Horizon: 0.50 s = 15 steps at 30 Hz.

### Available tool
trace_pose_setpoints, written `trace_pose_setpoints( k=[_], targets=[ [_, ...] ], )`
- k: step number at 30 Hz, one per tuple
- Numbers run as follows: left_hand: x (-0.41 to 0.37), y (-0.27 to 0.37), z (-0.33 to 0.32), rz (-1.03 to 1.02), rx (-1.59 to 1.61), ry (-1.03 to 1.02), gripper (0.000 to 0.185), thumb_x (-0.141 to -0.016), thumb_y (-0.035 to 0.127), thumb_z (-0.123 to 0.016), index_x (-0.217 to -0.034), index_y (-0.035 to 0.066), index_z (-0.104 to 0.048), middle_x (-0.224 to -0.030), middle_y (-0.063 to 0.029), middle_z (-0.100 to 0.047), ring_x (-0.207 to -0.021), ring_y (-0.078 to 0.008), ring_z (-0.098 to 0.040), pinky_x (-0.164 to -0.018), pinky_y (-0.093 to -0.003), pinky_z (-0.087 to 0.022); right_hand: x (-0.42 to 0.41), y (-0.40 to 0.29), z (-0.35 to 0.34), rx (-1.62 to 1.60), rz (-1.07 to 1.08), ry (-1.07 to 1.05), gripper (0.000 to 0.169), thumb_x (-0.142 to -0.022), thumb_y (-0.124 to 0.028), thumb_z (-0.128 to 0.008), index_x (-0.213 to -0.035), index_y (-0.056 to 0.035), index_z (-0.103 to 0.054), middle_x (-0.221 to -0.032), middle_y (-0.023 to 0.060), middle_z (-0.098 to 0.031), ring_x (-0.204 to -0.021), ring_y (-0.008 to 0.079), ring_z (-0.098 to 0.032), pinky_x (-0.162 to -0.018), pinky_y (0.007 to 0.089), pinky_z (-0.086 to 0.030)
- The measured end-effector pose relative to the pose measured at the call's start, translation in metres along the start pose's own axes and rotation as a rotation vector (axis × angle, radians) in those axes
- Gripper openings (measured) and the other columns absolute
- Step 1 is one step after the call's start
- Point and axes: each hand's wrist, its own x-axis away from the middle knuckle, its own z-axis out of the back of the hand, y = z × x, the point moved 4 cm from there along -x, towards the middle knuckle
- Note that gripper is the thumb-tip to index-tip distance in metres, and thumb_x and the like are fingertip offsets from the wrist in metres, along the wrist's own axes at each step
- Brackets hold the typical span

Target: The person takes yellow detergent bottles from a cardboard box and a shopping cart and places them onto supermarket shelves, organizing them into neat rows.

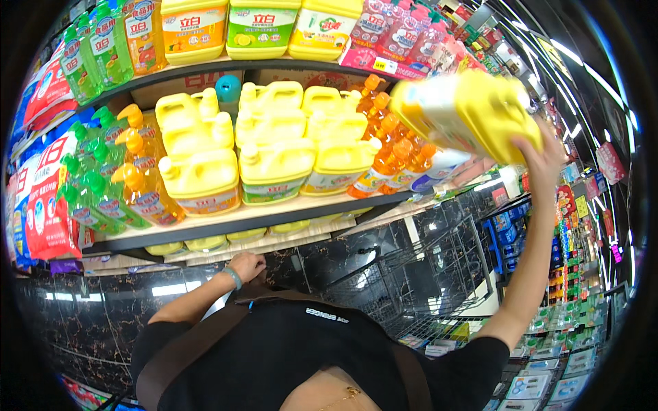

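Note:
My right hand [540, 154] grips one end of a yellow plastic jug of liquid detergent [478, 115], raised and tilted beside the shelf. The jug is blurred, and part of my grip is hidden behind it. Low in front of my body, my left hand [248, 267] is curled with no object visible in it; its palm is hidden. Before me, the middle shelf [205, 228] bears rows of yellow jugs [277, 164]. Orange pump bottles [383, 169] stand just left of the raised jug.
Green pump bottles [97, 190] and red-and-white bags [49, 200] fill the shelf's left end. More jugs [264, 31] stand on the upper shelf [216, 67]. A wire shopping cart [383, 267] is at my right on the dark tiled floor [118, 293]. Hanging packaged goods [529, 385] line the far right.

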Motion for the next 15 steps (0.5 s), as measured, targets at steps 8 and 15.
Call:
trace_pose_setpoints(
  k=[8, 15],
  targets=[
    [0.063, -0.079, 0.022, 0.336, 0.09, 0.004, 0.016, -0.072, 0.026, -0.058, -0.08, 0.013, -0.063, -0.069, -0.0128, -0.061, -0.066, -0.0316, -0.059, -0.06, -0.0405, -0.048, -0.156, -0.04, -0.196, 0.105, 0.562, -0.272, 0.035, -0.065, -0.034, -0.067, -0.083, -0.0054, -0.058, -0.072, 0.0067, -0.057, -0.069, 0.0244, -0.05, -0.066, 0.0339, -0.04],
    [0.086, -0.077, 0.032, 0.528, 0.157, 0.099, 0.015, -0.072, 0.025, -0.06, -0.078, 0.012, -0.063, -0.065, -0.0138, -0.06, -0.064, -0.0311, -0.059, -0.058, -0.0386, -0.047, -0.162, -0.009, -0.279, -0.011, 0.602, -0.347, 0.038, -0.064, -0.039, -0.067, -0.081, -0.0065, -0.058, -0.071, 0.0128, -0.057, -0.07, 0.0306, -0.055, -0.066, 0.0377, -0.043]
  ],
)
